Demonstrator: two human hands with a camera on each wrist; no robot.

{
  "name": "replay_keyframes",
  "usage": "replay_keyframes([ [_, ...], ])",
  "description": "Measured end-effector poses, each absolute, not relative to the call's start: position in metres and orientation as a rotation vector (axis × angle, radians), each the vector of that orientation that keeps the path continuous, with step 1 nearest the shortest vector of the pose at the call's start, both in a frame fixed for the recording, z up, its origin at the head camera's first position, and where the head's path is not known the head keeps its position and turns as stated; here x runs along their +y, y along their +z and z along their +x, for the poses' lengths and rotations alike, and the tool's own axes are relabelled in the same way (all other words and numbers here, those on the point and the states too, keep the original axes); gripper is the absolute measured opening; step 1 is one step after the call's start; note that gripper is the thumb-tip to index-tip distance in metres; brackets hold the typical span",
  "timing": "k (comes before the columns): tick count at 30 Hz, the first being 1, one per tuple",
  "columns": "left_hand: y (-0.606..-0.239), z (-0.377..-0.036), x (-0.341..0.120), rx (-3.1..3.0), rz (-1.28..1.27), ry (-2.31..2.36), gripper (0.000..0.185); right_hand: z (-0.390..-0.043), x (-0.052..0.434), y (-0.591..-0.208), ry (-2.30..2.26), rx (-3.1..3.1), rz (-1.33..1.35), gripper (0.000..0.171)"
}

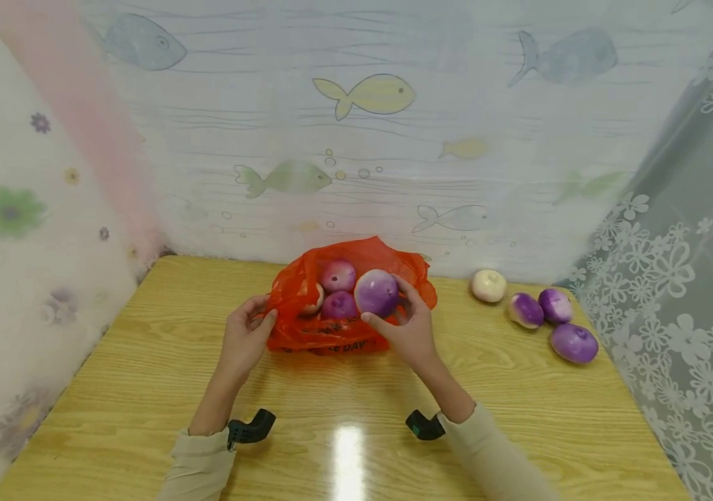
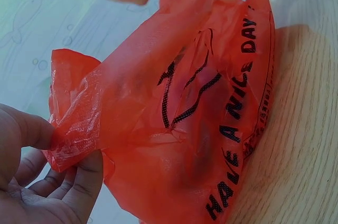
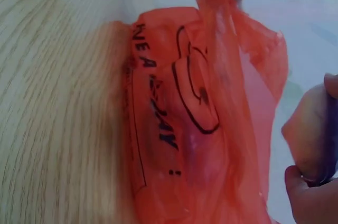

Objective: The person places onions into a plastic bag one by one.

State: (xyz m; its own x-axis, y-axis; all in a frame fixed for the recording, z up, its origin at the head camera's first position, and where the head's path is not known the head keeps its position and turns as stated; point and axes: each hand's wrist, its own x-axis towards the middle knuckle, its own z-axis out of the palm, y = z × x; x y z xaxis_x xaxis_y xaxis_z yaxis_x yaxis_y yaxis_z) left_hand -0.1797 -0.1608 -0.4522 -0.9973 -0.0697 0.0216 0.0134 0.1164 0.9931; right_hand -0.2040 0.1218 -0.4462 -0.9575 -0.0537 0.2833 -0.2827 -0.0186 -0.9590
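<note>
A red plastic bag [image 1: 325, 339] with black lettering lies on the table, its mouth spread toward me. My left hand [image 1: 246, 335] pinches the bag's left edge between thumb and fingers; the left wrist view shows the film [image 2: 74, 139] bunched in that grip. In my right hand [image 1: 416, 335] is a purple-and-white turnip [image 1: 377, 293], gripped by thumb and fingers in front of the bag's opening. Inside the bag show a pinkish-purple turnip [image 1: 338, 276], a darker purple one [image 1: 339, 305] and a pale one [image 1: 312, 299], partly covered by red film.
Several more turnips rest at the table's right: a white one [image 1: 489, 286], two purple-and-white ones side by side, and a purple one [image 1: 574, 344] near the right edge. A fish-patterned curtain [image 1: 363, 153] hangs behind the wooden table [image 1: 162, 390]. Each wrist carries a black camera mount.
</note>
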Motion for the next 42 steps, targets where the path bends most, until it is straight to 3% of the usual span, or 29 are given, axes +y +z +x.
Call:
replay_keyframes([
  [10, -0.453, -0.180, -0.161, -2.333, 0.025, -2.007, 0.037, -0.222, 0.094, -0.454, 1.965, -2.428, 0.257, 0.079],
  [17, -0.452, -0.179, -0.160, -2.353, 0.051, -1.994, 0.038, -0.236, 0.074, -0.463, 1.941, -2.587, 0.329, 0.083],
  [28, -0.454, -0.181, -0.159, -2.331, 0.060, -1.996, 0.036, -0.237, 0.061, -0.462, 1.751, -2.719, 0.523, 0.084],
  [42, -0.451, -0.180, -0.157, -2.289, 0.082, -2.038, 0.036, -0.237, 0.055, -0.462, 1.509, -2.740, 0.497, 0.083],
])
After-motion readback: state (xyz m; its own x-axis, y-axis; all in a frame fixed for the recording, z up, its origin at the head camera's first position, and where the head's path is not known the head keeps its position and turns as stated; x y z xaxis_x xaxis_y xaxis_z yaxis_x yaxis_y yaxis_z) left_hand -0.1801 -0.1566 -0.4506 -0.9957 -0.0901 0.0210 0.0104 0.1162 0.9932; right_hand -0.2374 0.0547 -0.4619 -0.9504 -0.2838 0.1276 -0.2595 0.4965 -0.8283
